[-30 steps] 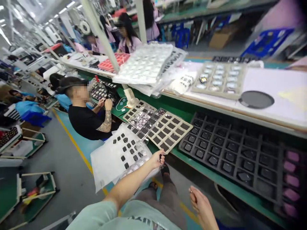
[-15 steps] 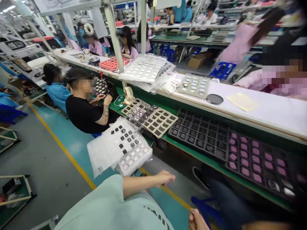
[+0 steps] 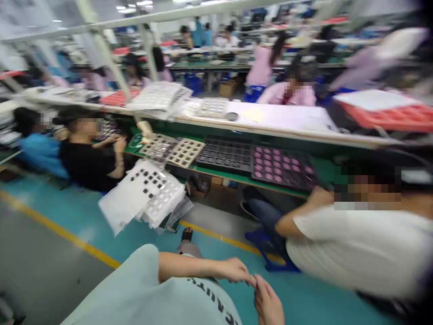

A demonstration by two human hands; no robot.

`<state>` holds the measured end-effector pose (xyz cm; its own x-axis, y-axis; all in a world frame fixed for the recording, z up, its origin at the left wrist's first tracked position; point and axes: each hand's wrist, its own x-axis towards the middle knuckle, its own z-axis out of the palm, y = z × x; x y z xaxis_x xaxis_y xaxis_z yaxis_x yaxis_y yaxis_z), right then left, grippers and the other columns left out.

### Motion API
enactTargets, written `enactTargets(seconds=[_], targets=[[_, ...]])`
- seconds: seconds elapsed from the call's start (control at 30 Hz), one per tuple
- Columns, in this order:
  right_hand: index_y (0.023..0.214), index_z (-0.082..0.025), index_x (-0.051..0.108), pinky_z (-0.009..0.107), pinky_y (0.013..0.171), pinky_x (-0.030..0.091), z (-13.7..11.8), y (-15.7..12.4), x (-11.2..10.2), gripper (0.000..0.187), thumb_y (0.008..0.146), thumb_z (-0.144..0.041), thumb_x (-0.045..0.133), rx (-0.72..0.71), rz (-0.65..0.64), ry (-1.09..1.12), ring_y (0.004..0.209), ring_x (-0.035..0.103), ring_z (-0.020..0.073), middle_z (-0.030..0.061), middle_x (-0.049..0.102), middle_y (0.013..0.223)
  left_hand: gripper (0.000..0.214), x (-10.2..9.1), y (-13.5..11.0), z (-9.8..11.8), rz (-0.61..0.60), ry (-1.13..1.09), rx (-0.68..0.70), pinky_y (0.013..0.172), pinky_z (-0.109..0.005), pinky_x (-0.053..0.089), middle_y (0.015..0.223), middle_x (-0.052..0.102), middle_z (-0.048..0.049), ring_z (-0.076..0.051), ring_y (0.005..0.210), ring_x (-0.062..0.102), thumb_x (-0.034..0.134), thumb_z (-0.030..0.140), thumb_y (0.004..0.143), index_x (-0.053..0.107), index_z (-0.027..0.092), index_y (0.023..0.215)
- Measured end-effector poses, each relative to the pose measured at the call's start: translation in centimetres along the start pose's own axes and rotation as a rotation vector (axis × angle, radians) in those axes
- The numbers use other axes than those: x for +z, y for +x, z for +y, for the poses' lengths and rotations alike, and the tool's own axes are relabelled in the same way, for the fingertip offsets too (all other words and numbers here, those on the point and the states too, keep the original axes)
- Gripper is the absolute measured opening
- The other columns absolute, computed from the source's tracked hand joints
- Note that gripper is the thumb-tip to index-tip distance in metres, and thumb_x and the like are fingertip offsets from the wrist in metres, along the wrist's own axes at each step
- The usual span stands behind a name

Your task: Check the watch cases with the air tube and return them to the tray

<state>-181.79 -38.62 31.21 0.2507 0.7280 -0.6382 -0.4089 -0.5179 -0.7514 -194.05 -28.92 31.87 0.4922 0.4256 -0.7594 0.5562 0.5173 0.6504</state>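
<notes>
My left hand (image 3: 235,271) reaches across the front of my light green shirt (image 3: 158,289), its fingers closed and bent. Its fingertips meet those of my right hand (image 3: 269,300), which comes up from the bottom edge with its fingers pinched together. Whatever may be between the fingertips is too small to make out. Both hands are in the air over the blue-green floor, apart from the bench. Beyond them a stack of white sheets and clear trays (image 3: 162,201) bears several small black square pieces (image 3: 150,179).
On the green bench lie a black tray (image 3: 223,155), a tray with pink pieces (image 3: 267,162) and a cream tray (image 3: 186,152). A co-worker in a white shirt (image 3: 345,253) sits close on the right on a blue stool (image 3: 270,259). Another co-worker in black (image 3: 86,160) sits at left.
My view has swung to the right, bringing in the co-worker in white. My two hands, apart before, now touch at the fingertips.
</notes>
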Motion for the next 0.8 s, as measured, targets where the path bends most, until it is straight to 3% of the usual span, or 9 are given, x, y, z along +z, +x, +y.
enactTargets(seconds=[0.07, 0.13, 0.2, 0.27, 0.33, 0.4, 0.57, 0.7, 0.8], targets=[[0.073, -0.02, 0.068, 0.022, 0.038, 0.015, -0.2, 0.1, -1.1, 0.064, 0.052, -0.077, 0.083, -0.009, 0.106, 0.091, 0.039, 0.021, 0.0053, -0.011, 0.031, 0.041, 0.027, 1.3, 0.1, 0.0, -0.015, 0.066, -0.027, 0.075, -0.034, 0.062, 0.108, 0.071, -0.0064, -0.018, 0.088, 0.07, 0.068, 0.036, 0.1, 0.068, 0.015, 0.115], [0.071, -0.016, 0.07, 0.023, 0.04, 0.016, -0.6, 1.1, -3.1, 0.061, 0.051, -0.07, 0.088, -0.026, 0.208, 0.215, 0.041, 0.024, 0.0045, -0.0091, 0.037, 0.042, 0.03, 2.2, 1.4, 1.2, -0.046, 0.134, -0.026, 0.076, -0.035, 0.062, 0.11, 0.07, -0.0071, -0.018, 0.088, 0.07, 0.066, 0.039, 0.1, 0.067, 0.015, 0.118], [0.077, -0.014, 0.074, 0.023, 0.04, 0.017, -1.1, 2.3, -5.8, 0.059, 0.048, -0.063, 0.092, -0.054, 0.311, 0.336, 0.042, 0.028, 0.0043, -0.0039, 0.055, 0.051, 0.029, 3.4, 3.6, 3.3, -0.086, 0.187, -0.009, 0.066, -0.029, 0.057, 0.095, 0.068, -0.0033, -0.014, 0.074, 0.065, 0.065, 0.042, 0.101, 0.067, 0.014, 0.108], [0.083, -0.014, 0.076, 0.022, 0.04, 0.017, -1.5, 2.8, -8.7, 0.058, 0.05, -0.06, 0.092, -0.085, 0.381, 0.434, 0.042, 0.029, 0.0034, -0.0005, 0.065, 0.061, 0.037, 5.3, 5.7, 5.9, -0.116, 0.201, 0.011, 0.051, -0.022, 0.043, 0.071, 0.056, 0.0038, -0.009, 0.056, 0.05, 0.067, 0.05, 0.097, 0.064, 0.015, 0.09], [0.085, -0.014, 0.076, 0.022, 0.039, 0.016, -1.9, 2.8, -11.4, 0.058, 0.054, -0.06, 0.09, -0.12, 0.423, 0.51, 0.041, 0.027, 0.0025, 0.001, 0.069, 0.066, 0.048, 7.8, 7.2, 8.3, -0.136, 0.18, 0.026, 0.046, -0.021, 0.031, 0.06, 0.042, 0.0083, -0.007, 0.048, 0.038, 0.07, 0.063, 0.088, 0.06, 0.016, 0.081], [0.085, -0.014, 0.075, 0.022, 0.039, 0.014, -2.4, 2.5, -14.0, 0.057, 0.057, -0.062, 0.088, -0.151, 0.459, 0.572, 0.04, 0.024, 0.002, 0.001, 0.069, 0.066, 0.057, 10.6, 8.5, 10.9, -0.162, 0.14, 0.034, 0.047, -0.021, 0.031, 0.059, 0.042, 0.0086, -0.007, 0.048, 0.039, 0.072, 0.072, 0.078, 0.059, 0.017, 0.082], [0.09, -0.015, 0.074, 0.021, 0.04, 0.011, -4.9, 1.9, -22.6, 0.056, 0.058, -0.057, 0.09, -0.222, 0.616, 0.692, 0.041, 0.023, 0.0012, -0.0003, 0.068, 0.067, 0.06, 19.7, 13.3, 18.9, -0.34, 0.049, 0.043, 0.056, -0.023, 0.045, 0.071, 0.055, 0.0037, -0.011, 0.06, 0.056, 0.079, 0.069, 0.065, 0.06, 0.018, 0.089], [0.105, -0.017, 0.071, 0.021, 0.041, 0.011, -8.0, 0.6, -30.4, 0.061, 0.062, -0.057, 0.089, -0.297, 0.79, 0.762, 0.043, 0.023, 0.0009, -0.0006, 0.07, 0.075, 0.056, 29.1, 17.2, 25.7, -0.564, 0.058, 0.047, 0.05, -0.023, 0.042, 0.072, 0.059, 0.0018, -0.012, 0.059, 0.059, 0.089, 0.057, 0.062, 0.064, 0.016, 0.091], [0.103, -0.019, 0.069, 0.021, 0.042, 0.012, -10.4, 0.6, -36.5, 0.058, 0.065, -0.059, 0.087, -0.363, 0.861, 0.799, 0.043, 0.023, 0.0008, -0.0005, 0.071, 0.078, 0.05, 35.9, 19.9, 29.6, -0.653, 0.065, 0.072, 0.045, -0.021, 0.037, 0.067, 0.058, 0.0037, -0.011, 0.054, 0.056, 0.091, 0.051, 0.066, 0.064, 0.017, 0.09]])
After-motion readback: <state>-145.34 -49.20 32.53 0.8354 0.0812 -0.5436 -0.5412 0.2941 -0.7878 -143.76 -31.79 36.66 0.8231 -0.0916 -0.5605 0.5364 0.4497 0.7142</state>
